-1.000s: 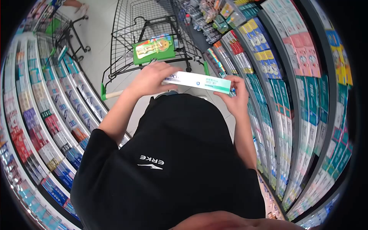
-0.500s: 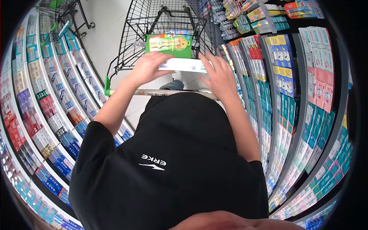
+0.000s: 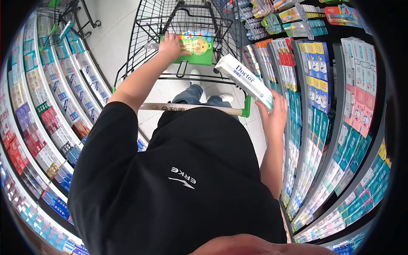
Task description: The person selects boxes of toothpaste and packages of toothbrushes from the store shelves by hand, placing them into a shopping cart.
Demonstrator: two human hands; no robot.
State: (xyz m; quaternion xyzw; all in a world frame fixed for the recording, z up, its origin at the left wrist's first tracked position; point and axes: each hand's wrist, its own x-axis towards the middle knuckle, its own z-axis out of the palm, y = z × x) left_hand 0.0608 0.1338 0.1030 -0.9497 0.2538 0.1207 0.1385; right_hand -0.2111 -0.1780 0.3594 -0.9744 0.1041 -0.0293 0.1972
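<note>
My right hand [image 3: 275, 111] grips the lower right end of a long white box [image 3: 244, 80] marked "Doctor", held tilted beside the cart's handle. At the cart's green panel [image 3: 199, 58], my left hand [image 3: 171, 46] lies over the left part of a colourful package [image 3: 197, 46], its thumb apart from the fingers. Part of that package is hidden under the hand.
The wire shopping cart [image 3: 148, 21] stands ahead, its handle bar [image 3: 204, 109] close to my body. Shelves of boxes rise on the left [image 3: 55, 114] and right [image 3: 314, 127]. A second cart [image 3: 63, 17] is at the upper left. Hanging packages [image 3: 297, 17] are upper right.
The white box has left my left hand and swung to the right in my right hand, its "Doctor" side now showing. My left hand has moved up to the package in the cart.
</note>
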